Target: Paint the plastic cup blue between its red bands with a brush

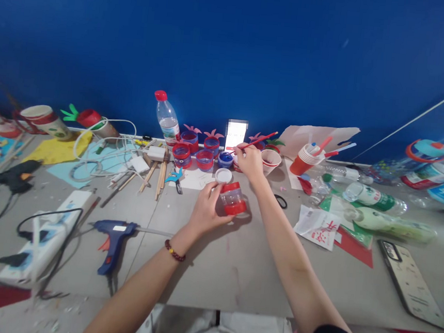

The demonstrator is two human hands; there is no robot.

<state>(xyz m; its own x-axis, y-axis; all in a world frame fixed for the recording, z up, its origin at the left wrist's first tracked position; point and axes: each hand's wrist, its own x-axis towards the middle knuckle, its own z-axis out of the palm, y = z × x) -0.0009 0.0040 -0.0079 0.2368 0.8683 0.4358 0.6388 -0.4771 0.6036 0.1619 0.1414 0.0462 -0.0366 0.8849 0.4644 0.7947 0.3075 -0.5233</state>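
My left hand [204,210] is closed around a short clear plastic bottle piece [230,199] with red bands at both ends. It is held tilted just above the table. A thin red-handled paintbrush [262,139] is pinched in my right hand [249,160]. The brush's lower end points down at a small jar of blue paint [225,159]; whether it touches the paint I cannot tell. A white round lid [223,175] lies in front of the jar. Several red-rimmed cut cups with blue paint, such as this cup [204,160], stand left of the jar. My right hand partly hides a red jar behind it.
A paper cup [271,160] stands right of my right hand. A blue glue gun [114,240] and a white power strip [46,239] with cables lie left. Plastic bottles [377,197] and a phone [412,281] lie right. A tall bottle [167,119] and a lit screen [236,134] stand behind.
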